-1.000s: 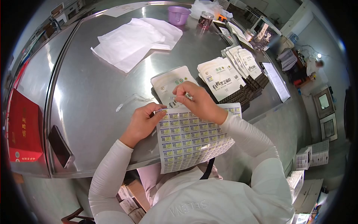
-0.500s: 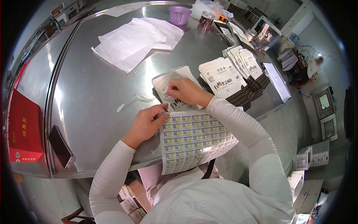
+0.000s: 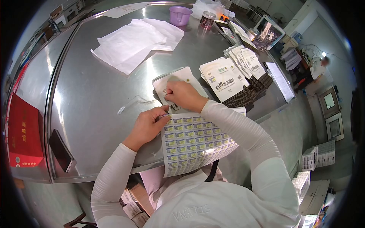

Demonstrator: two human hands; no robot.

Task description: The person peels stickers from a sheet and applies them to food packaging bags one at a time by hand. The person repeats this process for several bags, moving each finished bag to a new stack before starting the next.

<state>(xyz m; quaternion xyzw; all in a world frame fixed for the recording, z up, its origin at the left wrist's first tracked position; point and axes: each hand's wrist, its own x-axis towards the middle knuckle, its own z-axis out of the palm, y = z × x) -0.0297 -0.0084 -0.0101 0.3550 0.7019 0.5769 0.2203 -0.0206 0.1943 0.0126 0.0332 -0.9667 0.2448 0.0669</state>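
Observation:
My left hand pinches the upper left corner of a sheet of small printed stickers, which hangs over the table's front edge toward my lap. A white pouch with black lettering lies flat on the table, apparently on top of others. Over its left part is my right hand, fingers curled and closed, fingertips against the pouch face. Whatever may be under or between those fingertips is hidden. To the right, more printed pouches lie overlapped, one bearing a small sticker.
White sheets and a purple basin are at the back of the metal table. A phone and a red box lie at left. A written paper rests at the right edge. Another person sits far right.
My right hand has shifted slightly left and down across the pouch, covering the small sticker that showed at its fingertips. My left hand still holds the sheet's corner.

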